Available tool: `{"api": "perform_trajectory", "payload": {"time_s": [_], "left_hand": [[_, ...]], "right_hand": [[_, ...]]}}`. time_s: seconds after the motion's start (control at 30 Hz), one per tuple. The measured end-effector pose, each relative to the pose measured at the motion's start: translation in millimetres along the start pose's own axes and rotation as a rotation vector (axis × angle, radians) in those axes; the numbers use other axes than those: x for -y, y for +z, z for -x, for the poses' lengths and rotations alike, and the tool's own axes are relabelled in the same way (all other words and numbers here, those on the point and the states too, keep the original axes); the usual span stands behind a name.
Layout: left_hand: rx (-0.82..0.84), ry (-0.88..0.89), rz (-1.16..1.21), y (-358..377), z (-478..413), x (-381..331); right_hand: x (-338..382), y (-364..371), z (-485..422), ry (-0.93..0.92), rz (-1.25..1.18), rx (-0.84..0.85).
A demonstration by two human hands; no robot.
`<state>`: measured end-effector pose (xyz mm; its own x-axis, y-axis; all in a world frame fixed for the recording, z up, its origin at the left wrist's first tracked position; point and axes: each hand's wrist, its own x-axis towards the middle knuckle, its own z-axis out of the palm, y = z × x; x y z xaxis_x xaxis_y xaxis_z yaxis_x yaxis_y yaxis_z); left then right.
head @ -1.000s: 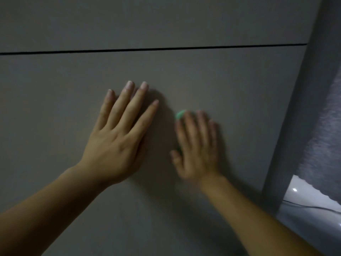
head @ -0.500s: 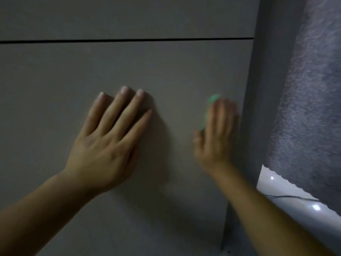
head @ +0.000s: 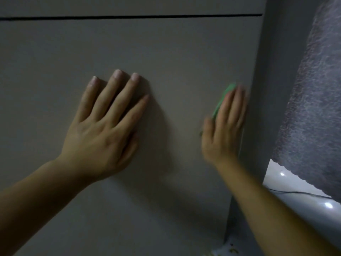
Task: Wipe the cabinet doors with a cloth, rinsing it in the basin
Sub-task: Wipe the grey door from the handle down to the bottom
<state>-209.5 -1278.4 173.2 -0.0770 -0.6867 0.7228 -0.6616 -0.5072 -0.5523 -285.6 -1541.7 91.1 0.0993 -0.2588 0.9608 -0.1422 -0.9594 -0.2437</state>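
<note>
A plain grey cabinet door (head: 175, 58) fills most of the head view, with a dark horizontal gap near its top. My left hand (head: 105, 126) lies flat on the door, fingers spread and empty. My right hand (head: 224, 126) presses a green cloth (head: 222, 99) flat against the door close to its right edge. Only a strip of the cloth shows past my fingers; the rest is hidden under the palm. No basin is in view.
A grey side panel (head: 265, 89) runs down right of the door. A dark grey curtain (head: 317, 98) hangs at the far right above a pale glossy surface (head: 287, 183) with a thin dark cable. Speckled floor (head: 227, 251) shows at the bottom.
My right hand has slid the green cloth rightward across the door, from its middle to its right edge. My left hand has stayed flat on the door.
</note>
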Motion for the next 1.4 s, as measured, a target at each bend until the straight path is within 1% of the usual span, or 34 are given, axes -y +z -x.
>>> {"api": "perform_trajectory", "payload": {"time_s": [0.07,0.1,0.13,0.23,0.27,0.3,0.33,0.4,0.47,0.5,0.53,0.6,0.67,0.77,0.8,0.87,0.9,0.93,0.97,1.0,1.07,1.1,1.13,1.17,1.2,1.23,1.27,1.3,1.33,1.37,1.4], "left_hand": [[0.006,0.006,-0.007,1,1,-1],[0.008,0.006,-0.006,1,1,-1],[0.009,0.003,-0.006,2,1,-1],[0.031,0.001,-0.003,0,3,0],[0.035,0.003,0.004,-1,4,2],[0.037,0.009,0.011,-1,5,4],[0.036,0.018,0.029,-1,5,5],[0.022,0.028,0.122,-2,5,9],[-0.030,-0.013,0.215,-7,12,16],[-0.062,-0.059,0.218,-12,22,21],[-0.084,-0.119,0.202,-18,38,27],[-0.082,-0.238,0.141,-30,81,39],[-0.008,-0.342,0.086,-39,123,50],[0.088,-0.411,0.043,-33,155,63],[0.089,-0.405,0.031,-29,159,65],[0.073,-0.403,0.024,-23,162,68],[0.064,-0.413,0.024,-21,162,69],[0.064,-0.426,0.027,-20,162,70],[0.066,-0.437,0.025,-18,163,69],[0.065,-0.441,0.016,-17,164,69],[0.051,-0.421,0.002,-15,166,68],[0.051,-0.412,0.006,-14,167,69],[0.057,-0.408,0.006,-15,167,70],[0.063,-0.398,0.002,-16,165,71],[0.074,-0.387,0.000,-18,165,71],[0.076,-0.375,-0.003,-20,164,72],[0.082,-0.372,-0.008,-22,164,73],[0.090,-0.373,-0.009,-24,164,73],[0.099,-0.376,-0.002,-26,164,74],[0.099,-0.375,0.009,-28,165,74],[0.085,-0.371,0.022,-29,166,74]], "right_hand": [[-6,-1,-42,0.045,0.015,-0.119],[-9,-2,-42,0.032,0.022,-0.124],[-10,-2,-27,0.007,0.027,-0.087],[-9,-2,79,-0.027,0.061,0.175],[-10,-4,111,-0.023,0.099,0.234],[-11,-2,126,-0.018,0.118,0.250],[-9,2,125,0.007,0.114,0.227],[8,10,92,0.094,0.071,0.108],[31,14,56,0.170,0.012,-0.010],[44,16,53,0.180,-0.008,-0.033],[59,18,58,0.161,-0.018,-0.013],[102,21,92,0.031,-0.014,0.091],[151,30,127,-0.151,-0.025,0.215],[220,45,139,-0.362,-0.037,0.275],[228,46,134,-0.423,-0.030,0.282],[212,41,125,-0.497,-0.002,0.252],[190,38,120,-0.478,0.029,0.225],[163,34,112,-0.417,0.071,0.200],[137,30,102,-0.313,0.102,0.177],[117,28,93,-0.163,0.108,0.143],[120,28,83,0.153,0.089,0.053],[142,32,84,0.227,0.081,0.028],[170,37,93,0.188,0.054,0.045],[198,43,106,0.055,0.018,0.107],[223,44,123,-0.122,-0.013,0.188],[236,43,137,-0.284,-0.034,0.255],[235,43,143,-0.396,-0.026,0.293],[224,42,141,-0.442,-0.011,0.308],[210,40,135,-0.434,0.007,0.293],[196,38,127,-0.374,0.038,0.259],[183,35,118,-0.271,0.063,0.216]]}}
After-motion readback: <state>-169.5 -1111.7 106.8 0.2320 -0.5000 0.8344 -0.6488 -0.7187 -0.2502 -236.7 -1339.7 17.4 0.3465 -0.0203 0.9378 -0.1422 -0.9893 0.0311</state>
